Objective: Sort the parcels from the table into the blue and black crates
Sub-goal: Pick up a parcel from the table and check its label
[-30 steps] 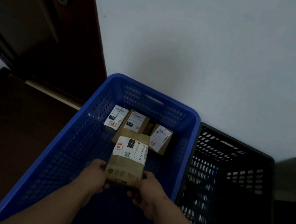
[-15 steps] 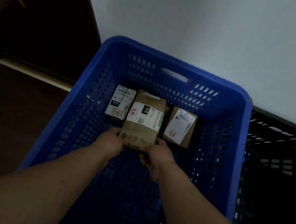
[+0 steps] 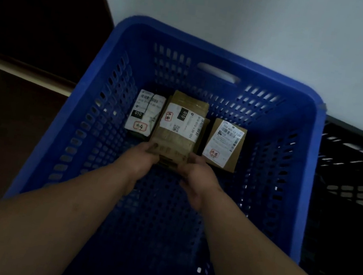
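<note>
Arms reach down from the near edge into the blue crate (image 3: pixel 306 181), and both hands are on one brown parcel (image 3: pixel 177 134). The left hand (image 3: pixel 139 162) grips its near left corner and the right hand (image 3: pixel 196 175) grips its near right corner, so the hands sit close together with the parcel pinched between them. The parcel is low inside the crate, near the far wall, with its white label facing up. It seems to lie partly on top of another box, but it is too dark to be sure. Just to its left lies a white-labelled parcel (image 3: pixel 143 114), and just to its right lies a small brown parcel (image 3: pixel 224 144). The step looks like setting this parcel down with the others in the blue crate. Next, the hands would need to let go gently so it lies flat and does not slide off. Then they could go back for another parcel. To the right stands the black crate (image 3: pixel 356 169), and what is inside it is too dark to tell.
</note>
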The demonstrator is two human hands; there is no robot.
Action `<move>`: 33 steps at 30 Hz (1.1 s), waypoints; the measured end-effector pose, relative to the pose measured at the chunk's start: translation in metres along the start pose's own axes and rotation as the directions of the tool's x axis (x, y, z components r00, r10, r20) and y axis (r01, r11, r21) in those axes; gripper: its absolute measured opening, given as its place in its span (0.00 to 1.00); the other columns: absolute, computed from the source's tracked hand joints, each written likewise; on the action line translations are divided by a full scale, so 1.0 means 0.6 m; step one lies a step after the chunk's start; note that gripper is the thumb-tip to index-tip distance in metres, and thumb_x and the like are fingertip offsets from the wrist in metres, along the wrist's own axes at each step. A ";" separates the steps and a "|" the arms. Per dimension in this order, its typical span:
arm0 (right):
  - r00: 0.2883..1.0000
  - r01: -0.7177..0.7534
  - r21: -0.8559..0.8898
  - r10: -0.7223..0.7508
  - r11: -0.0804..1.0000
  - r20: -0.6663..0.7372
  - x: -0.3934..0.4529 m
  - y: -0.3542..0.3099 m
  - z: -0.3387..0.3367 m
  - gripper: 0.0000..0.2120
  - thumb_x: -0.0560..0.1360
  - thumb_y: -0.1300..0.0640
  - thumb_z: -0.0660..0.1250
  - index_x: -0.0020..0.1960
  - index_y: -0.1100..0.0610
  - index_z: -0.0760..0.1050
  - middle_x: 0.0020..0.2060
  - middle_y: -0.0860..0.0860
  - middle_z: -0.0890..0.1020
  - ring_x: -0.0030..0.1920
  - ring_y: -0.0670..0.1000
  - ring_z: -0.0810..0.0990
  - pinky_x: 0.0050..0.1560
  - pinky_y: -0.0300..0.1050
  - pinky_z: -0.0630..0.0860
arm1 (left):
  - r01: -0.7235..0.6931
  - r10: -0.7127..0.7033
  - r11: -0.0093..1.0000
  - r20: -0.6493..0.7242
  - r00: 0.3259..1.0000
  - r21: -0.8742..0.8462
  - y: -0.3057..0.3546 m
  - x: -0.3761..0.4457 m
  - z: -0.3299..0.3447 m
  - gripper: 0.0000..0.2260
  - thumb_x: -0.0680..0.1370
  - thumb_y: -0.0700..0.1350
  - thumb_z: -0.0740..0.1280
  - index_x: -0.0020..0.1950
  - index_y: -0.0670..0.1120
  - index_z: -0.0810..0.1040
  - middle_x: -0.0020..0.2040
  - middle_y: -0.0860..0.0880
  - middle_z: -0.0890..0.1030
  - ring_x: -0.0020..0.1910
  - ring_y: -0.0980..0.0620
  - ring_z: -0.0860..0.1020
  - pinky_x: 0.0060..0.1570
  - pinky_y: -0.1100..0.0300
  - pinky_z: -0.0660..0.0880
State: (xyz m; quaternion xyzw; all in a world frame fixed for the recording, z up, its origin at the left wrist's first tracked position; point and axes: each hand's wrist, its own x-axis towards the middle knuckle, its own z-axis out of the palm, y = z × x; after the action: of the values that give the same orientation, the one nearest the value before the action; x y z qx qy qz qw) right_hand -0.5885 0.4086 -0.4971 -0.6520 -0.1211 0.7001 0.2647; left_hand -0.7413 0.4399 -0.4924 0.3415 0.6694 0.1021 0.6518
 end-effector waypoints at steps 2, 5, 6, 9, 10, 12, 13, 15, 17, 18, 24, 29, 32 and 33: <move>0.999 -0.030 -0.084 0.029 0.996 -0.018 -0.026 -0.008 -0.014 0.25 0.79 0.63 0.64 0.74 0.54 0.65 0.58 0.50 0.78 0.53 0.47 0.77 0.41 0.38 0.72 | -0.001 0.002 0.994 -0.017 1.000 0.110 0.003 -0.031 0.004 0.23 0.82 0.41 0.61 0.77 0.50 0.63 0.62 0.50 0.75 0.54 0.54 0.75 0.54 0.61 0.74; 0.998 -0.038 -0.226 0.027 0.973 -0.055 -0.070 -0.027 -0.040 0.26 0.79 0.58 0.67 0.75 0.55 0.65 0.62 0.51 0.76 0.55 0.49 0.76 0.49 0.42 0.76 | -0.021 0.036 0.962 -0.050 0.998 0.274 0.019 -0.085 0.020 0.23 0.83 0.43 0.60 0.78 0.49 0.61 0.69 0.46 0.71 0.50 0.57 0.73 0.43 0.66 0.70; 0.998 -0.022 -0.291 0.004 0.957 -0.063 -0.087 -0.034 -0.049 0.26 0.78 0.56 0.67 0.75 0.55 0.65 0.65 0.52 0.75 0.59 0.50 0.75 0.56 0.44 0.76 | -0.034 0.053 0.943 -0.050 0.997 0.330 0.027 -0.103 0.026 0.23 0.83 0.44 0.60 0.78 0.49 0.60 0.72 0.46 0.69 0.55 0.55 0.73 0.48 0.67 0.68; 0.992 0.082 -0.480 -0.120 0.873 -0.050 -0.154 -0.061 -0.075 0.24 0.79 0.55 0.67 0.73 0.57 0.67 0.66 0.53 0.73 0.60 0.51 0.73 0.58 0.41 0.73 | -0.091 0.122 0.881 -0.037 0.992 0.464 0.054 -0.164 0.051 0.23 0.83 0.46 0.61 0.77 0.47 0.62 0.74 0.46 0.67 0.64 0.51 0.71 0.53 0.66 0.65; 0.985 0.127 -0.543 -0.170 0.830 -0.030 -0.178 -0.071 -0.084 0.23 0.79 0.55 0.66 0.73 0.57 0.67 0.66 0.53 0.73 0.59 0.51 0.73 0.55 0.40 0.72 | -0.111 0.146 0.859 -0.031 0.989 0.499 0.064 -0.186 0.059 0.22 0.82 0.47 0.61 0.77 0.48 0.63 0.74 0.46 0.67 0.64 0.51 0.70 0.54 0.66 0.66; 0.962 0.215 -0.660 -0.272 0.719 0.018 -0.226 -0.089 -0.105 0.22 0.79 0.54 0.65 0.72 0.57 0.68 0.67 0.54 0.73 0.61 0.52 0.74 0.53 0.40 0.72 | -0.129 0.182 0.815 -0.039 0.983 0.565 0.084 -0.231 0.077 0.22 0.82 0.50 0.62 0.75 0.49 0.67 0.72 0.46 0.69 0.65 0.49 0.71 0.60 0.62 0.69; 0.947 0.253 -0.707 -0.318 0.660 0.042 -0.251 -0.097 -0.117 0.22 0.79 0.53 0.65 0.71 0.57 0.69 0.68 0.53 0.72 0.62 0.52 0.74 0.53 0.40 0.72 | -0.132 0.199 0.798 -0.050 0.979 0.588 0.092 -0.252 0.086 0.22 0.81 0.51 0.62 0.74 0.48 0.68 0.71 0.45 0.70 0.65 0.48 0.72 0.62 0.59 0.70; 0.918 0.297 -0.780 -0.389 0.551 0.075 -0.303 -0.111 -0.142 0.21 0.79 0.52 0.64 0.71 0.57 0.70 0.68 0.53 0.72 0.63 0.53 0.74 0.58 0.42 0.73 | -0.136 0.226 0.767 -0.066 0.972 0.627 0.110 -0.297 0.106 0.22 0.81 0.52 0.62 0.74 0.47 0.67 0.71 0.46 0.69 0.66 0.47 0.71 0.62 0.59 0.70; 0.889 0.322 -0.816 -0.449 0.480 0.087 -0.353 -0.119 -0.174 0.20 0.79 0.51 0.64 0.69 0.56 0.73 0.67 0.52 0.73 0.63 0.53 0.74 0.61 0.43 0.74 | -0.155 0.256 0.738 -0.061 0.965 0.656 0.126 -0.344 0.130 0.24 0.81 0.53 0.62 0.75 0.47 0.65 0.73 0.45 0.66 0.68 0.47 0.70 0.64 0.60 0.68; 0.875 0.328 -0.828 -0.478 0.455 0.084 -0.380 -0.121 -0.190 0.19 0.79 0.51 0.64 0.68 0.56 0.74 0.66 0.52 0.74 0.62 0.52 0.75 0.60 0.41 0.74 | -0.167 0.270 0.729 -0.054 0.961 0.663 0.132 -0.366 0.143 0.24 0.81 0.53 0.62 0.76 0.47 0.65 0.74 0.45 0.66 0.69 0.47 0.69 0.64 0.60 0.68; 0.796 0.224 -0.864 -0.596 0.451 -0.105 -0.541 -0.073 -0.304 0.14 0.78 0.51 0.66 0.61 0.55 0.78 0.56 0.51 0.79 0.54 0.50 0.78 0.53 0.41 0.75 | -0.312 0.368 0.680 0.059 0.928 0.663 0.145 -0.489 0.208 0.24 0.82 0.51 0.62 0.76 0.47 0.64 0.73 0.44 0.69 0.67 0.47 0.71 0.63 0.57 0.71; 0.790 0.079 -0.865 -0.560 0.496 -0.249 -0.648 0.018 -0.379 0.11 0.77 0.50 0.65 0.55 0.53 0.78 0.54 0.51 0.79 0.52 0.52 0.78 0.50 0.42 0.74 | -0.395 0.425 0.579 0.150 0.893 0.713 0.116 -0.568 0.253 0.23 0.82 0.51 0.62 0.75 0.45 0.65 0.73 0.44 0.68 0.69 0.46 0.70 0.66 0.55 0.69; 0.798 0.020 -0.853 -0.522 0.522 -0.301 -0.709 0.079 -0.416 0.17 0.78 0.48 0.63 0.64 0.52 0.75 0.61 0.52 0.76 0.58 0.53 0.77 0.56 0.45 0.76 | -0.407 0.406 0.518 0.203 0.891 0.752 0.092 -0.615 0.293 0.24 0.82 0.52 0.61 0.76 0.44 0.64 0.75 0.43 0.66 0.71 0.45 0.68 0.68 0.54 0.67; 0.797 0.007 -0.846 -0.514 0.533 -0.317 -0.727 0.096 -0.430 0.17 0.79 0.48 0.63 0.66 0.52 0.74 0.63 0.51 0.75 0.59 0.53 0.77 0.56 0.45 0.76 | -0.407 0.402 0.501 0.211 0.891 0.764 0.087 -0.628 0.308 0.24 0.82 0.52 0.61 0.76 0.44 0.64 0.75 0.43 0.66 0.71 0.45 0.68 0.68 0.54 0.67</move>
State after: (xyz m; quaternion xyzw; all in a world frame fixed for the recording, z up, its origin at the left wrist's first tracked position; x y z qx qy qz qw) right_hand -0.3447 0.0846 -0.1875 -0.8376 -0.4495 0.3034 0.0651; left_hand -0.5815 0.1997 -0.1832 0.7402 0.5435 -0.0564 0.3918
